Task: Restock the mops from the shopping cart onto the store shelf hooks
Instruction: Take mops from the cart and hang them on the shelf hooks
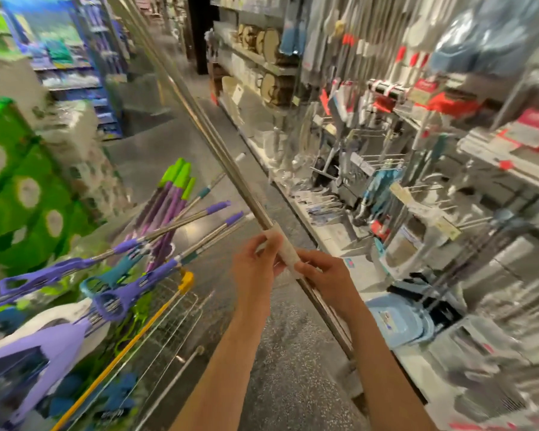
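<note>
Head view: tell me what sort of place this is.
Most likely a household-goods store aisle. Cleaning tools hang on shelf hooks at right, a wire shopping cart holds purple mops, and both hands hold a metal mop pole.

Both bare forearms reached forward and up from the bottom of the view, drawing together so that the hands met at mid-height, just beside each other. The left hand (255,264) had its fingers curled, thumb and fingertips pinching the pale sleeve on a slanted metal pole (231,157). The right hand (325,275) sat slightly lower and to the right, its fingers wrapped round the same pole just below the sleeve, knuckles turned up. The left forearm rose nearly straight from below; the right forearm came in at a slant from the lower right, passing in front of the pole's lower part.
</note>
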A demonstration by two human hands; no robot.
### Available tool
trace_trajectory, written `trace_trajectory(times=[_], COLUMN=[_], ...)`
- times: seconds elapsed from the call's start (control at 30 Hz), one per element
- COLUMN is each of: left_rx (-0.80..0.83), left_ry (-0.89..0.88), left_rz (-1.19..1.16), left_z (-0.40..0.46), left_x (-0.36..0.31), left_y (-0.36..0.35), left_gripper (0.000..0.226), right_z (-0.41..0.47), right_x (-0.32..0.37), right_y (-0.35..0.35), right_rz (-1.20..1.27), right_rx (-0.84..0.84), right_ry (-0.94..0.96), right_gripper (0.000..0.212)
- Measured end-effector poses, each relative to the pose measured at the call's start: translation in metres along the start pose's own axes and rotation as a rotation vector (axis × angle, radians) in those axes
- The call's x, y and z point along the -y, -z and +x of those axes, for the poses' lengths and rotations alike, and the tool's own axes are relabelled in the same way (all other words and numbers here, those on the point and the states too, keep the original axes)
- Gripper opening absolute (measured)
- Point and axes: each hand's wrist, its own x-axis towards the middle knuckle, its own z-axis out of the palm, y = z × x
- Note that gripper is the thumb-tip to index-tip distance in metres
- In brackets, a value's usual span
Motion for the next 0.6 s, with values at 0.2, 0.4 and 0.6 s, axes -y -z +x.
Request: trace_trajectory(times=[0.2, 0.4, 0.6], left_rx=[0.133, 0.267, 0.437], left_ry=[-0.016, -0.090, -0.063], left_rz=[0.140, 0.287, 0.309], left_z=[0.010, 0.008, -0.014], left_x=[0.031, 0.066, 0.100], left_y=[-0.089, -0.168, -0.244], left_gripper=[0.015, 0.014, 0.020], right_z=[-0.007, -0.016, -0.043], right_x=[-0.024, -0.055, -0.084], right_y=[0.077, 0.143, 0.215], right_rz=[0.091, 0.225, 0.204], right_rx=[-0.200, -0.417, -0.556], right_ry=[-0.051, -0.144, -0.188], right_gripper=[0.019, 0.022, 0.026])
